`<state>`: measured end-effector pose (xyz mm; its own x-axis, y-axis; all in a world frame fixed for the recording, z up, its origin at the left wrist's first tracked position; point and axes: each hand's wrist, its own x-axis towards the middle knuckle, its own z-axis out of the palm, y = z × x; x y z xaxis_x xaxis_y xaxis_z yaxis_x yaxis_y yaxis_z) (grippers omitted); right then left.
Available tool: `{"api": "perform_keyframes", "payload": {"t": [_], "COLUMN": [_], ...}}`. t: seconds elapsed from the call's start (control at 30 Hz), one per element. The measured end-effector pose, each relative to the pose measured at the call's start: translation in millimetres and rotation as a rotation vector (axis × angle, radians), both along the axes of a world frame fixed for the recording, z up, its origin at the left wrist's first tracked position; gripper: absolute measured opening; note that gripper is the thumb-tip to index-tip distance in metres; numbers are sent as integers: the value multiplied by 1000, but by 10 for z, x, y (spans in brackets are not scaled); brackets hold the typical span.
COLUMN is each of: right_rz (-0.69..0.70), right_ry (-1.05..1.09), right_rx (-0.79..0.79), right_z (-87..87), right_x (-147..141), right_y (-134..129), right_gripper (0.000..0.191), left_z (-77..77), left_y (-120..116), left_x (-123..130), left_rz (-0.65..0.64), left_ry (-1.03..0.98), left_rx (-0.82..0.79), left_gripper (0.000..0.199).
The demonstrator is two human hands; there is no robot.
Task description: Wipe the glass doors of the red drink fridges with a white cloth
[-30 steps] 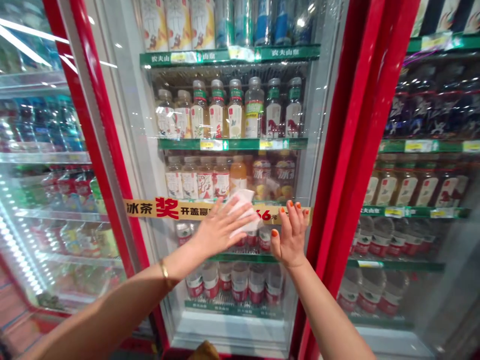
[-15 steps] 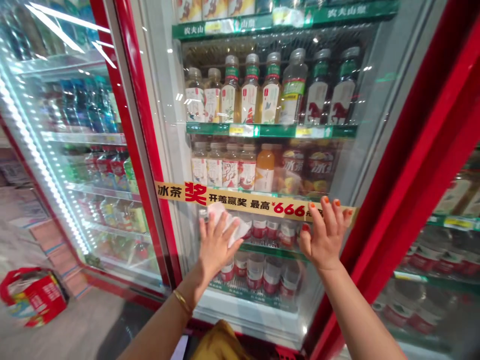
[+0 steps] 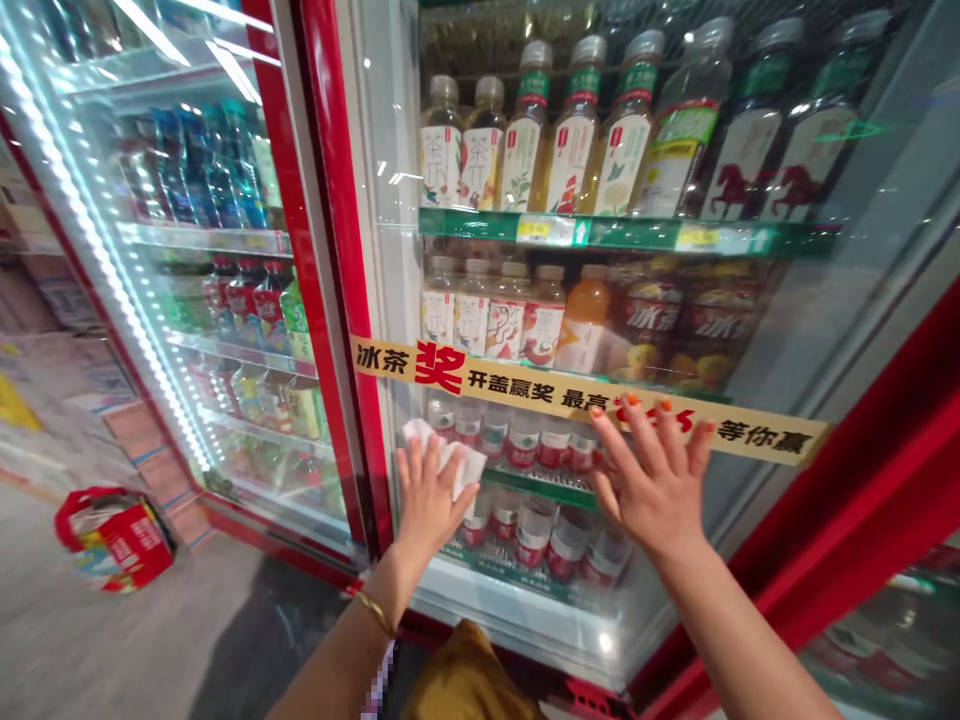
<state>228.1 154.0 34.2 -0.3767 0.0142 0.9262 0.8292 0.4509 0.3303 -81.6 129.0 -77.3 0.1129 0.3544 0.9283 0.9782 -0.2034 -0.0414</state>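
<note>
A white tissue [image 3: 469, 470] lies against the glass door of a drinks cooler, with my left hand [image 3: 431, 500] spread flat over it, below the yellow banner strip [image 3: 517, 388]. My right hand [image 3: 656, 475] has its fingers apart at the glass, fingertips over the banner's red digits, and holds nothing. Behind the glass, bottles [image 3: 574, 130] stand in rows on green-edged shelves [image 3: 645, 232].
Red frame posts [image 3: 330, 170] border the door on both sides. Another lit cooler [image 3: 217, 240] with bottles is at the left. A red package [image 3: 124, 540] sits on the floor, near stacked pink boxes [image 3: 146, 440].
The view has shifted, so the cooler looks larger and the banner's right end shows. My left hand and the tissue are lower below the banner. My right hand has moved left along the banner.
</note>
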Motion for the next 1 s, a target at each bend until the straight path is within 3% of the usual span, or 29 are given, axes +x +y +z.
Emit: {"api": "perform_keyframes", "payload": {"t": [0.1, 0.2, 0.33, 0.43, 0.53, 0.63, 0.7, 0.77, 0.87, 0.93, 1.0], "right_rz": [-33, -54, -83, -111, -131, -138, -127, -115, -105, -101, -94], "right_ry": [101, 113, 106, 96, 81, 86, 84, 86, 98, 103, 107], "right_rx": [20, 39, 39, 28, 35, 29, 25, 28, 26, 15, 9], "right_z": [34, 7, -34, -20, 4, 12, 10, 4, -5, -9, -10], "right_x": [230, 330, 282, 247, 241, 244, 242, 238, 232, 230, 229], "right_y": [75, 172, 194, 155, 135, 136, 139, 141, 145, 150, 153], "right_gripper": [65, 63, 66, 70, 72, 74, 75, 76, 79, 80, 80], "left_z": [32, 50, -287, -427, -236, -28, -71, -240, -416, -293, 9], "left_y": [36, 93, -14, -143, -99, 61, 117, 87, -39, -76, -33], "left_x": [-240, -5, 318, 111, -69, 212, 536, 747, 656, 462, 384], "left_rz": [76, 97, -3, 17, 86, 88, 35, -26, -41, 2, 49], "left_ry": [-134, -182, 23, -14, -173, -217, -115, 15, 61, -2, -75], "left_rx": [22, -35, -45, 11, 21, -40, -79, -72, -8, 9, 7], "left_gripper": [97, 99, 98, 95, 95, 99, 98, 94, 98, 106, 106]}}
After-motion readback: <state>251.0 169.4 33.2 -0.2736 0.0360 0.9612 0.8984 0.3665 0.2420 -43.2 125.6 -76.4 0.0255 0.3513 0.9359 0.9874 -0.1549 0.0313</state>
